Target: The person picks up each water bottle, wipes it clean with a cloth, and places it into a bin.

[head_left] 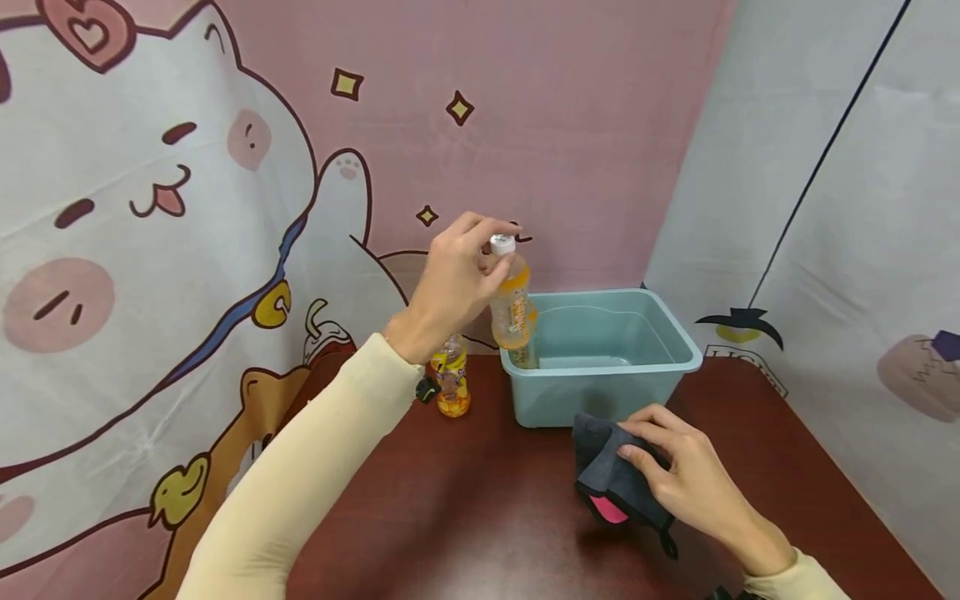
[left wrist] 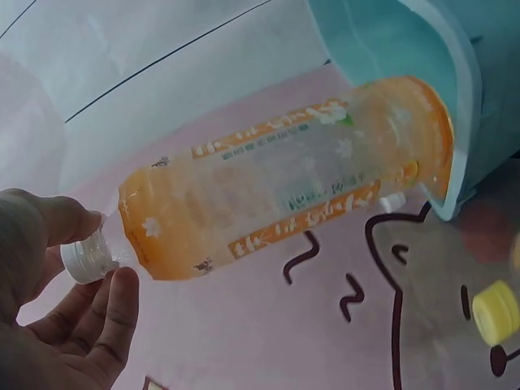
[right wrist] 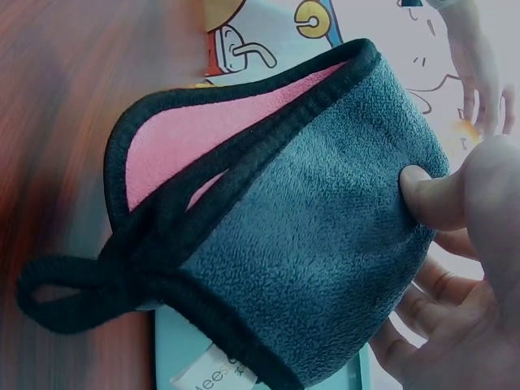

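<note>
My left hand (head_left: pixel 457 275) holds an orange drink bottle (head_left: pixel 512 307) by its white cap (head_left: pixel 502 244), upright over the left rim of a light blue plastic tub (head_left: pixel 678 342). In the left wrist view the fingers (left wrist: pixel 110 313) pinch the cap (left wrist: pixel 85 260) and the bottle (left wrist: pixel 276 191) has its base at the tub wall (left wrist: pixel 455 106). My right hand (head_left: pixel 686 475) grips a folded grey cloth with a pink inner side (head_left: pixel 611 479) on the brown table. The right wrist view shows the thumb (right wrist: pixel 431 195) pressed on the grey cloth (right wrist: pixel 309 252).
A second small orange bottle (head_left: pixel 452 377) with a yellow cap stands on the table (head_left: pixel 450 508) left of the tub. A pink cartoon cat backdrop (head_left: pixel 150 250) hangs behind and left; a white curtain (head_left: pixel 862 208) closes the right side.
</note>
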